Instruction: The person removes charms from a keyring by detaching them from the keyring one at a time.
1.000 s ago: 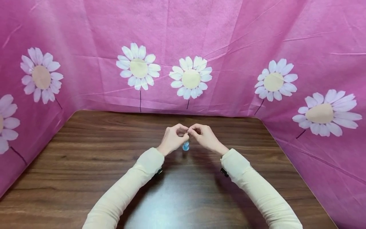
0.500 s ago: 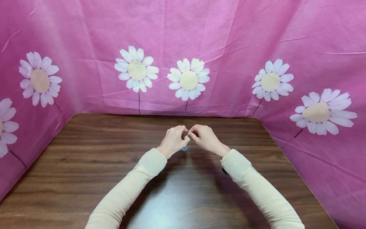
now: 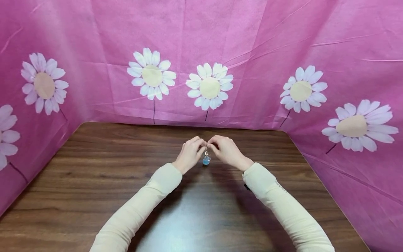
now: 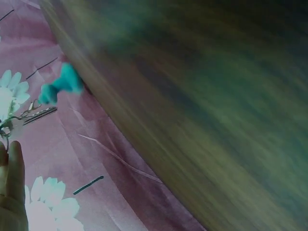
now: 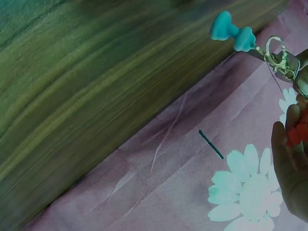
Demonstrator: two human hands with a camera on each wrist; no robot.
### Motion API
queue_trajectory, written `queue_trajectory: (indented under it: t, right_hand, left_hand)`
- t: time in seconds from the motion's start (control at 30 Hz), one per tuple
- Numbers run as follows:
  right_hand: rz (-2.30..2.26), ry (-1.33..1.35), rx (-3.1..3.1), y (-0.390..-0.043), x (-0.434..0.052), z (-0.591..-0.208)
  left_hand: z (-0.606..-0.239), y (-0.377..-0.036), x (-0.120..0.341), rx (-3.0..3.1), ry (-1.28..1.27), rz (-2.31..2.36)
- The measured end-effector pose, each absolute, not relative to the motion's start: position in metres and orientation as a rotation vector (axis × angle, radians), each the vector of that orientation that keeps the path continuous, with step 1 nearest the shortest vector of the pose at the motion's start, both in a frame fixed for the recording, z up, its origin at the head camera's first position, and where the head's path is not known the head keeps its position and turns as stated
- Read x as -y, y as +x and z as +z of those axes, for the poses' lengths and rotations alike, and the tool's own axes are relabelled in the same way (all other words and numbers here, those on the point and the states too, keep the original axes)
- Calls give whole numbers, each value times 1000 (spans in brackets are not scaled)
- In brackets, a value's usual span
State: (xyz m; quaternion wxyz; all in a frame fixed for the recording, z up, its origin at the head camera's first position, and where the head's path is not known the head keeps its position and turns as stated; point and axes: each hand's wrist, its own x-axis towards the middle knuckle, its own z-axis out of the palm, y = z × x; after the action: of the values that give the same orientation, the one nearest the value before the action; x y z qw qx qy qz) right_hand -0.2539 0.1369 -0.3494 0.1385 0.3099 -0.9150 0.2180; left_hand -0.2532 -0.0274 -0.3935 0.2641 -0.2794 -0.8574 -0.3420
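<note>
step: working the clasp [image 5: 276,55] of a blue charm [image 3: 206,160] | left hand [image 3: 190,154], right hand [image 3: 226,151] both pinch it above table [image 3: 94,164], 12 o'clock of centre | next: likely a fine, steady fingertip pull

Head view overhead, wrist views close—shared charm [image 3: 206,160]

No readable text anywhere here, no labels, brands or numbers. The pink cloth [image 3: 252,42] only has printed daisies, and the wooden table [image 3: 94,182] is bare wood grain.
</note>
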Motion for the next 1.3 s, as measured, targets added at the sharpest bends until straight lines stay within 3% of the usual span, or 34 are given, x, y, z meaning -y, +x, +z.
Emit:
queue_trajectory:
  t: [0.13,0.33,0.63,1.17,1.3]
  right_hand:
    - [652,823,2754,-252,-139,-346]
    - [1055,581,3048,-251,-141,-341]
    - [1238,507,3016,-255,-146,-340]
    - [1304,555,2922,-256,-146,-337]
    - [1340,573,2887,-256,-146,-343]
  left_hand:
    - [-389,-252,28,2300,-756,-876]
    - [-388,-249,27,2275,-805,-777]
    - [-389,-253,25,2187,-755,-797]
    - [-381,-254,13,2108,-293,-1699]
    - [-386,-255,14,2139,-287,-1773]
